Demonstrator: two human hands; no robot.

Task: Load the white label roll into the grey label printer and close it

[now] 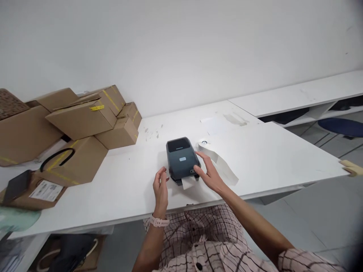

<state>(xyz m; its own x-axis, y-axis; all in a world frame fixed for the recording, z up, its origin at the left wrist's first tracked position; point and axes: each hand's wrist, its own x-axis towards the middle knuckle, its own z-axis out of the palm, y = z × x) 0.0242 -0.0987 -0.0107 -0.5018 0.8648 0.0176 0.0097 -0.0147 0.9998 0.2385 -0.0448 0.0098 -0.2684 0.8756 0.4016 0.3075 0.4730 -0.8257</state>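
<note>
A dark label printer (181,160) with a rounded lid rests on the white table (127,196) in front of me. White paper (187,183) sticks out from its front edge. My right hand (209,175) lies along the printer's right side, thumb on the front right corner of the lid, fingers apart. Just off the left front corner is my left hand (161,189), fingers loosely bent and apart, with nothing visible in it. Behind the right hand a roll of labels (204,143) trails a long curling white strip (227,170) across the table.
Cardboard boxes (82,117) are piled at the left, with a black curved band (58,155) and a dark flat item (17,187) on them. Green plastic (19,219) lies at the left front. A blue stool (342,126) stands at the right, near yellow material (351,168) on the table corner.
</note>
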